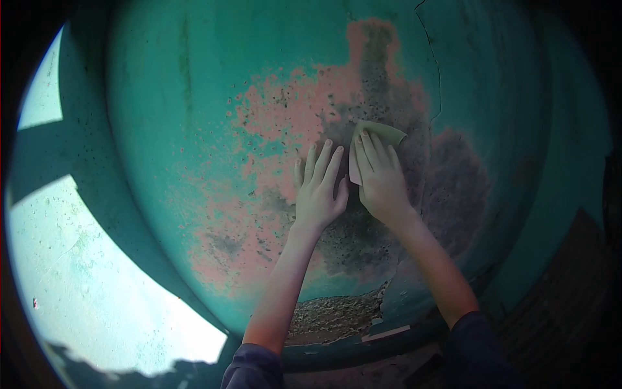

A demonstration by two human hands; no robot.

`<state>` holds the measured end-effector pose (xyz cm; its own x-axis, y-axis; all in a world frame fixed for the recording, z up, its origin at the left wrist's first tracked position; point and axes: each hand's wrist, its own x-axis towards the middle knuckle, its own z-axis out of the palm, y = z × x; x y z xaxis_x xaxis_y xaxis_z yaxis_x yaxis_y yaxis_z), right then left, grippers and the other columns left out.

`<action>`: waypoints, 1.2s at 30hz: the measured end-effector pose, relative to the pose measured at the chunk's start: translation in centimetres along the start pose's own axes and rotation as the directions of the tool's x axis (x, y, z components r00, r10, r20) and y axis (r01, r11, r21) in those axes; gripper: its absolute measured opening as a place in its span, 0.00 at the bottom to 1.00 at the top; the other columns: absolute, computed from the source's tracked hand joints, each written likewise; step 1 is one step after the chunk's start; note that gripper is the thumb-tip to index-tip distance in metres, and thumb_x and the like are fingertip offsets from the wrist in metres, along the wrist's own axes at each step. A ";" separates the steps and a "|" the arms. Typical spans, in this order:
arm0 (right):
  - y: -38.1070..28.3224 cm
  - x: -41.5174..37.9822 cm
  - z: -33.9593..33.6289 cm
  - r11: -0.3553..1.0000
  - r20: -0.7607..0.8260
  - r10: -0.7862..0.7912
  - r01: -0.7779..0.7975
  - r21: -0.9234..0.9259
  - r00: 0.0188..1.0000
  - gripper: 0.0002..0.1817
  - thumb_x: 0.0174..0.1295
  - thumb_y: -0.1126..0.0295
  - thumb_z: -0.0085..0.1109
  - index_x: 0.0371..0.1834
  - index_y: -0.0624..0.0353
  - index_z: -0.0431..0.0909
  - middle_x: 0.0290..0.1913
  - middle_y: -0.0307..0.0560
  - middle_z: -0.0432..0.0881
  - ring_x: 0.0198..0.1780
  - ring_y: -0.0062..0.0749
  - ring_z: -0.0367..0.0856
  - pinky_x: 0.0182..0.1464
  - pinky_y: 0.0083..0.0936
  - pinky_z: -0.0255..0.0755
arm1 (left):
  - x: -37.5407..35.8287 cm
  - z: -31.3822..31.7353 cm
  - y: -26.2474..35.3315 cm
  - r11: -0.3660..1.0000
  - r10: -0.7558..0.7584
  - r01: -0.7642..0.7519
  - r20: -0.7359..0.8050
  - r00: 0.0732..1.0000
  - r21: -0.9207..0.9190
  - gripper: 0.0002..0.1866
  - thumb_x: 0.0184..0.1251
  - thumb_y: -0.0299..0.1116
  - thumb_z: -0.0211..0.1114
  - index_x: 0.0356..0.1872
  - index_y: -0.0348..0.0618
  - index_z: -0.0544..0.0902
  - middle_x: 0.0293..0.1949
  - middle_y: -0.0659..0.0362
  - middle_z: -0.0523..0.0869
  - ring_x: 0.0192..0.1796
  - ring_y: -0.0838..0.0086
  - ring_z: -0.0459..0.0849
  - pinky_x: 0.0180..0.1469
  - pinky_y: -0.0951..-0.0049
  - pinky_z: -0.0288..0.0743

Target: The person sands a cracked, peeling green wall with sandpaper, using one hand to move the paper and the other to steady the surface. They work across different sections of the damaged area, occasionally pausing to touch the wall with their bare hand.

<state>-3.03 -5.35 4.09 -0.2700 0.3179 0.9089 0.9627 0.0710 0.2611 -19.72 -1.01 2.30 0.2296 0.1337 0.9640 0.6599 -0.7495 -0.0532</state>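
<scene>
Head view: pressing a bent, greenish-gray sheet (389,132) against a green wall (194,97) under the extended fingers of the right hand (383,181). Laying the left hand (317,194) open, fingers slightly spread, just beside, over pink and dark gray worn patches, above rough, broken plaster (337,318) near the wall's base.

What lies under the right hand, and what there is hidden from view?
Under the right hand is a thin sheet, showing beside and above it, its top edge curled. The wall directly behind the sheet is covered.
</scene>
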 end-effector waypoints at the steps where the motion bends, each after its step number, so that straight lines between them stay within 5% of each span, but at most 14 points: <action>1: 0.6 2.2 -0.6 1.000 -0.025 -0.023 0.023 0.012 0.999 0.37 0.65 0.70 0.54 0.80 0.62 0.61 0.82 0.51 0.62 0.82 0.45 0.60 0.79 0.50 0.56 | -0.1 0.6 -0.3 0.999 -0.002 0.002 -0.008 1.000 0.032 0.34 0.69 0.32 0.64 0.77 0.51 0.70 0.79 0.56 0.67 0.82 0.52 0.59 0.81 0.43 0.44; 4: 1.8 5.5 -1.9 0.996 -0.057 -0.070 0.074 0.054 0.996 0.36 0.65 0.71 0.53 0.80 0.62 0.62 0.82 0.50 0.62 0.82 0.44 0.60 0.79 0.49 0.56 | -1.2 2.8 -1.7 0.966 0.057 -0.025 -0.119 0.991 0.258 0.30 0.70 0.30 0.63 0.75 0.52 0.73 0.76 0.61 0.74 0.79 0.56 0.67 0.81 0.46 0.48; 24: 2.4 3.6 -1.8 0.984 0.027 -0.161 0.163 -0.077 0.987 0.36 0.65 0.73 0.51 0.80 0.62 0.62 0.82 0.51 0.62 0.81 0.42 0.61 0.79 0.47 0.57 | -1.6 3.2 -1.8 0.963 0.057 0.003 -0.212 0.976 0.271 0.26 0.75 0.32 0.61 0.73 0.56 0.75 0.73 0.66 0.77 0.76 0.63 0.74 0.77 0.50 0.59; 31: 1.5 2.8 -1.2 0.994 0.006 -0.105 0.105 0.006 0.994 0.37 0.65 0.72 0.50 0.81 0.61 0.60 0.82 0.50 0.62 0.81 0.42 0.61 0.79 0.48 0.56 | -1.6 3.3 -1.9 0.955 0.060 0.006 -0.213 0.975 0.297 0.25 0.75 0.34 0.62 0.72 0.57 0.76 0.73 0.69 0.78 0.74 0.66 0.75 0.76 0.51 0.62; 36: 2.5 4.1 -2.4 0.993 0.041 -0.101 0.104 -0.055 0.994 0.36 0.65 0.72 0.50 0.80 0.61 0.61 0.82 0.50 0.61 0.82 0.43 0.61 0.79 0.49 0.57 | -1.6 2.8 -1.8 0.959 0.056 -0.006 -0.171 0.984 0.282 0.29 0.74 0.36 0.62 0.75 0.54 0.73 0.75 0.62 0.75 0.76 0.65 0.72 0.77 0.51 0.59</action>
<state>-1.78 -6.14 9.26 -0.3652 0.3480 0.8635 0.9271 0.0516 0.3713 -19.27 1.99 0.11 0.1408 -0.0210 0.9898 0.8335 -0.5370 -0.1299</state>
